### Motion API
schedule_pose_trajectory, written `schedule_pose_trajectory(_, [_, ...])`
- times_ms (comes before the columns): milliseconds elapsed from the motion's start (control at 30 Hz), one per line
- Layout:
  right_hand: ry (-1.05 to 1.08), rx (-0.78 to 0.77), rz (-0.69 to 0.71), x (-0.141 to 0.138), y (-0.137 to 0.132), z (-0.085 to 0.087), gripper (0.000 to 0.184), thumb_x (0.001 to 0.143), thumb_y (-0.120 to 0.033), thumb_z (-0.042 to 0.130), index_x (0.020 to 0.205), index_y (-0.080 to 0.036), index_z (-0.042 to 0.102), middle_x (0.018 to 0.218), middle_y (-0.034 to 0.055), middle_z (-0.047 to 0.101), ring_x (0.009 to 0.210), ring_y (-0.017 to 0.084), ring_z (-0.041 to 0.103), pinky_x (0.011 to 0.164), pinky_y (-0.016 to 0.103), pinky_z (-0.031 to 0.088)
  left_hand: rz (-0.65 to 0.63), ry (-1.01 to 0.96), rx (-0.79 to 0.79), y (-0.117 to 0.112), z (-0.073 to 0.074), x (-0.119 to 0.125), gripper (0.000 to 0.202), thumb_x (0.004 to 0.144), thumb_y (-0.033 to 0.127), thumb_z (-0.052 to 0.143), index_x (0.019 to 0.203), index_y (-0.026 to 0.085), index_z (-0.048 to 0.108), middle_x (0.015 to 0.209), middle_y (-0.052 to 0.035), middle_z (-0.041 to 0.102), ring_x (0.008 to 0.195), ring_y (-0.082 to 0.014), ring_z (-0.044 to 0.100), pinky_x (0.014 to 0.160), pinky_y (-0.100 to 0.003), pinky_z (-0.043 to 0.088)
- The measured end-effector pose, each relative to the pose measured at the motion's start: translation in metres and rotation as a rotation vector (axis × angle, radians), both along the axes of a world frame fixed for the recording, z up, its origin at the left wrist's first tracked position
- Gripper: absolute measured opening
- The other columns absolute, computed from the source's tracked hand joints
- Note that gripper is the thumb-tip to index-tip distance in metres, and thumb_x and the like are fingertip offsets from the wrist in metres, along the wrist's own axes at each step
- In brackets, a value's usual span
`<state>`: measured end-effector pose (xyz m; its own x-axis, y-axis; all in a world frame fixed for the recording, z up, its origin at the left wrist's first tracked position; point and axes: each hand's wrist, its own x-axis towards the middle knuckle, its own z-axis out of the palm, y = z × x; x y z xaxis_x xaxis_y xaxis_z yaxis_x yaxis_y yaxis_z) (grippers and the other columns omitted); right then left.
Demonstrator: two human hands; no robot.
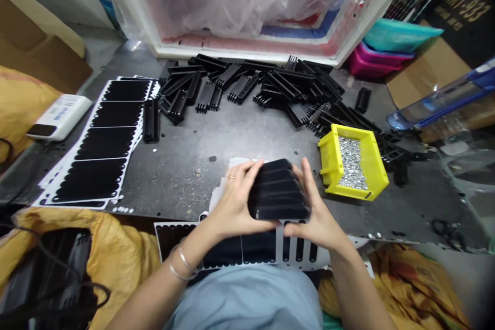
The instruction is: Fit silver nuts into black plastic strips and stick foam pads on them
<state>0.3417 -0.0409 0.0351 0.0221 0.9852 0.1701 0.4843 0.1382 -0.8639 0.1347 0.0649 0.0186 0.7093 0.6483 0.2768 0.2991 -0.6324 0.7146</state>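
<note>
Both my hands hold a black ribbed plastic part (277, 191) just above the near edge of the grey table (216, 139). My left hand (234, 201) grips its left side with fingers curled over the top. My right hand (315, 211) clasps the right side, thumb under the lower edge. Under my hands lies a white sheet with black slotted stickers (240, 247), partly peeled.
A yellow bin of small screws (353, 162) stands right of my hands. A heap of black ribbed parts (270, 87) lies across the back. Sticker sheets (104, 134) are stacked at left, with a white device (58, 116) beside them. Scissors (448, 232) lie at far right.
</note>
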Motion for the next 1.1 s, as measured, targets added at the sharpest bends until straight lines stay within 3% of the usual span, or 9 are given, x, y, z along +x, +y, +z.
schedule_pose_trajectory(167, [-0.209,0.082,0.184,-0.032,0.052,0.031,0.121,0.079,-0.07,0.075,0.168,-0.026,0.007,0.156,0.0169,0.041,0.147,0.04,0.042,0.123,0.061,0.034,0.026,0.071,-0.096,-0.011,0.0,-0.015,0.146,0.068,0.072,0.084,0.165,0.027,-0.015,0.172,-0.0218,0.017,0.158,-0.0457,0.019,0.128,-0.066,0.015])
schedule_pose_trajectory(267, [-0.557,0.029,0.296,-0.054,0.08,0.023,0.119,0.075,-0.058,0.083,0.167,-0.018,0.018,0.145,0.0209,0.049,0.142,0.042,0.045,0.125,0.066,0.026,0.146,0.27,-0.1,0.002,-0.004,-0.051,0.163,0.055,0.086,0.081,0.162,0.026,-0.027,0.174,-0.0245,-0.004,0.16,-0.05,0.0,0.126,-0.07,0.009])
schedule_pose_trajectory(400, [-0.655,-0.035,0.364,-0.055,0.081,0.003,0.123,0.075,-0.069,0.081,0.166,-0.017,0.018,0.158,0.0227,0.041,0.151,0.04,0.036,0.128,0.064,0.02,0.19,0.352,-0.115,0.009,-0.007,-0.086,0.149,0.069,0.083,0.075,0.161,0.026,-0.027,0.175,-0.0228,-0.005,0.161,-0.0453,0.001,0.127,-0.066,0.012])
schedule_pose_trajectory(467, [-0.637,-0.036,0.258,-0.038,0.065,0.004,0.107,0.084,-0.069,0.072,0.165,-0.022,0.021,0.164,0.0193,0.036,0.154,0.038,0.032,0.127,0.063,0.021,0.21,0.343,-0.104,0.006,-0.004,-0.096,0.135,0.075,0.077,0.075,0.166,0.023,-0.009,0.173,-0.0229,0.012,0.16,-0.0432,0.014,0.126,-0.063,0.018])
schedule_pose_trajectory(533, [-0.608,-0.009,0.064,-0.019,0.043,0.011,0.074,0.097,-0.058,0.062,0.159,-0.028,0.035,0.159,0.0147,0.045,0.149,0.034,0.04,0.121,0.061,0.028,0.234,0.347,-0.1,0.002,0.001,-0.106,0.094,0.084,0.066,0.075,0.158,0.025,0.034,0.159,-0.0172,0.046,0.147,-0.0385,0.042,0.119,-0.058,0.03])
schedule_pose_trajectory(633, [-0.522,0.042,-0.113,-0.008,0.013,0.021,0.033,0.105,-0.036,0.057,0.138,-0.031,0.059,0.132,0.0079,0.066,0.125,0.026,0.06,0.105,0.048,0.041,0.176,0.359,-0.093,-0.002,0.01,-0.117,0.015,0.098,0.039,0.067,0.103,0.026,0.07,0.107,-0.002,0.073,0.102,-0.0237,0.065,0.098,-0.045,0.044])
schedule_pose_trajectory(833, [-0.474,0.195,0.142,-0.045,0.004,0.033,0.037,0.102,-0.007,0.055,0.136,-0.023,0.06,0.116,0.0037,0.074,0.108,0.018,0.067,0.096,0.038,0.04,0.186,-0.161,0.108,-0.019,0.034,-0.068,0.01,0.101,0.012,0.06,0.095,0.019,0.062,0.088,0.0001,0.07,0.085,-0.0134,0.065,0.083,-0.029,0.052])
schedule_pose_trajectory(967, [-0.469,0.357,-0.1,-0.034,-0.001,0.064,0.035,0.099,-0.001,0.057,0.124,-0.023,0.068,0.104,0.0027,0.075,0.096,0.017,0.068,0.097,0.04,0.04,0.205,-0.425,-0.073,-0.029,0.052,-0.033,0.027,0.092,0.017,0.076,0.115,0.022,0.063,0.1,0.0003,0.072,0.085,-0.0107,0.069,0.08,-0.022,0.059])
schedule_pose_trajectory(1100, [-0.367,0.271,-0.161,-0.015,-0.022,0.079,0.014,0.096,-0.017,0.071,0.108,-0.025,0.072,0.088,-0.0015,0.074,0.08,0.015,0.065,0.089,0.036,0.043,0.121,-0.461,-0.255,-0.039,0.054,-0.025,0.042,0.09,0.014,0.077,0.128,0.024,0.061,0.109,-0.0014,0.072,0.087,-0.011,0.072,0.078,-0.021,0.063])
